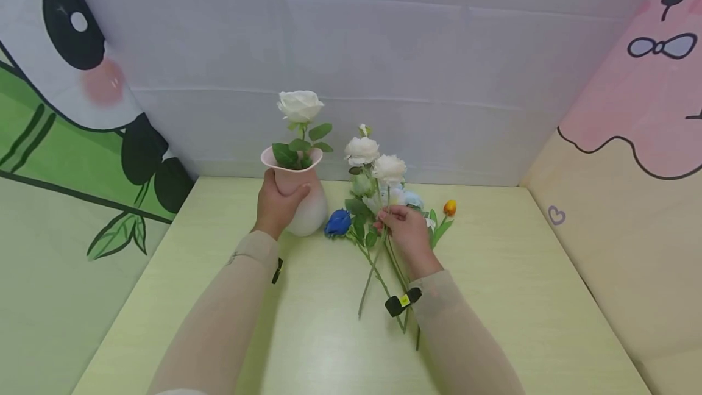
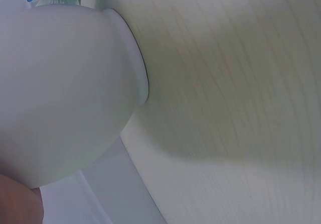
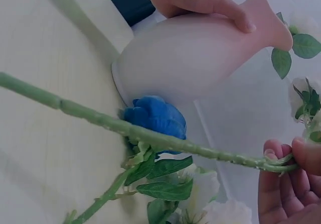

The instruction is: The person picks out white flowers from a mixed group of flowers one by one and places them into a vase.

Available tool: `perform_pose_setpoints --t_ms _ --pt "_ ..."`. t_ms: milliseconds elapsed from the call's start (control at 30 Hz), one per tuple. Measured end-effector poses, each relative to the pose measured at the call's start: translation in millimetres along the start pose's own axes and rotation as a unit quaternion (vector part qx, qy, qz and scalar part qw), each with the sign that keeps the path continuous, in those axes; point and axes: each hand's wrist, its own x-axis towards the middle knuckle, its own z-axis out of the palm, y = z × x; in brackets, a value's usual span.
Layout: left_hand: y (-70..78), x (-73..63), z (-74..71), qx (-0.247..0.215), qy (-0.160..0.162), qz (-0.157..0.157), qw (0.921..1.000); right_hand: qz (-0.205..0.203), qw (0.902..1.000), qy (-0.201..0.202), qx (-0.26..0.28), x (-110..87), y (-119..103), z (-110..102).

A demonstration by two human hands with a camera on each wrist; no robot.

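My left hand (image 1: 278, 203) grips the neck of a pink-and-white vase (image 1: 307, 212), which stands upright at the back of the table. One white rose (image 1: 300, 106) with green leaves rises from its mouth. My right hand (image 1: 407, 233) pinches a green flower stem (image 3: 200, 151) between thumb and fingers; white blooms (image 1: 362, 151) show above the hand. The stem's lower end hangs down to the left, clear of the vase. In the left wrist view the vase's base (image 2: 133, 58) fills the left side, and most of the left hand is out of frame.
Beside the vase lies a blue rose (image 1: 337, 223). More flowers and stems are heaped under my right hand, with pale blue blooms (image 1: 412, 200) and an orange tulip (image 1: 450, 207) at the right. A grey wall (image 1: 384, 53) borders the table's (image 1: 493, 297) back edge.
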Motion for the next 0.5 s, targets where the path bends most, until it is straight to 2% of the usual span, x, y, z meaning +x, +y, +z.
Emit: perform_pose_setpoints --t_ms 233,500 --pt "0.7 0.2 -0.3 -0.001 -0.004 -0.005 1.0 -0.062 0.9978 -0.015 0.019 -4.7 -14 0" --pt "3.1 -1.0 -0.8 0.005 -0.005 -0.008 0.9999 -0.101 0.9943 -0.027 0.022 -8.4 -22 3"
